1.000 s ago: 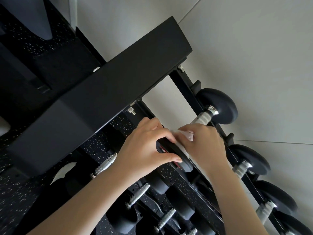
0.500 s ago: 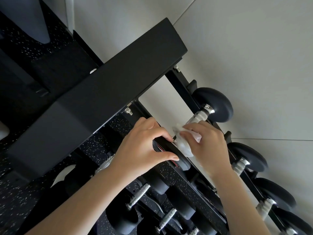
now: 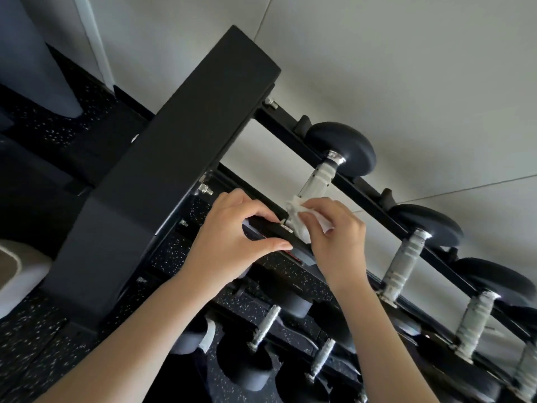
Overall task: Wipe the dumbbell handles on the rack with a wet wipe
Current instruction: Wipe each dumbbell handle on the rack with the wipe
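Observation:
A black dumbbell rack [image 3: 374,212] holds a top row of black dumbbells with silver handles. The first dumbbell's handle [image 3: 318,177] slopes down from its far head [image 3: 345,146]. My right hand [image 3: 337,237] holds a white wet wipe [image 3: 299,216] wrapped round the lower end of that handle. My left hand [image 3: 232,239] grips the near black head of the same dumbbell [image 3: 270,228], thumb below and fingers over the top. Most of that near head is hidden by both hands.
More dumbbells [image 3: 404,257] line the top row to the right, and a lower row [image 3: 264,327] lies below my arms. A wide black rack upright [image 3: 162,170] stands just left of my left hand. A pale wall is behind; speckled black floor below.
My right hand has slid the wipe down the handle toward the near head, leaving more of the silver handle bare above it. My left hand keeps its grip on the near head.

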Tool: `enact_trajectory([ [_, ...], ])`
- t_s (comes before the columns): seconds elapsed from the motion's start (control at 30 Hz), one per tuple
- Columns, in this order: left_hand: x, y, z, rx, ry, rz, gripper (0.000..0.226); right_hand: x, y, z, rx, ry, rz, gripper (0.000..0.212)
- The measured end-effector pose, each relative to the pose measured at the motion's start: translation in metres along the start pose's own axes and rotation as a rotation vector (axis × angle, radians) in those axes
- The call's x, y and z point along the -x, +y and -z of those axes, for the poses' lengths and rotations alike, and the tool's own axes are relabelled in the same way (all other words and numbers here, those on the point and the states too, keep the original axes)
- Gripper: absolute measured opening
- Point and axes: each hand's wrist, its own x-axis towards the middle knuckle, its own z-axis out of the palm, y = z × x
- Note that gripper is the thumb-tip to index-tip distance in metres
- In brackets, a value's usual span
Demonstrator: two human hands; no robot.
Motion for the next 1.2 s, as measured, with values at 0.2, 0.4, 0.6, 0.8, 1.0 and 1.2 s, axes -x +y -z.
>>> enact_trajectory([
  [0.2,-0.001,0.005,0.001,-0.001,-0.020,0.013,0.028,-0.008,0.006,0.002,-0.189,0.109,-0.181,0.013],
  [0.4,-0.002,0.014,0.006,-0.104,-0.082,-0.020,0.029,-0.001,0.005,0.007,-0.252,0.120,-0.224,0.009],
  [0.6,-0.003,0.035,0.005,-0.379,-0.162,-0.175,0.047,0.020,0.010,0.049,-0.281,0.207,-0.328,0.008],
  [0.8,0.006,0.075,-0.036,-0.460,-0.194,-0.388,0.042,0.061,0.041,0.103,-0.301,0.371,-0.491,0.008],
  [1.0,0.025,0.097,-0.108,-0.436,-0.336,-0.391,0.041,0.102,0.092,0.152,-0.278,0.501,-0.597,0.008],
  [1.2,0.039,0.093,-0.167,-0.452,-0.359,-0.246,0.051,0.113,0.154,0.166,-0.275,0.444,-0.603,0.011],
])
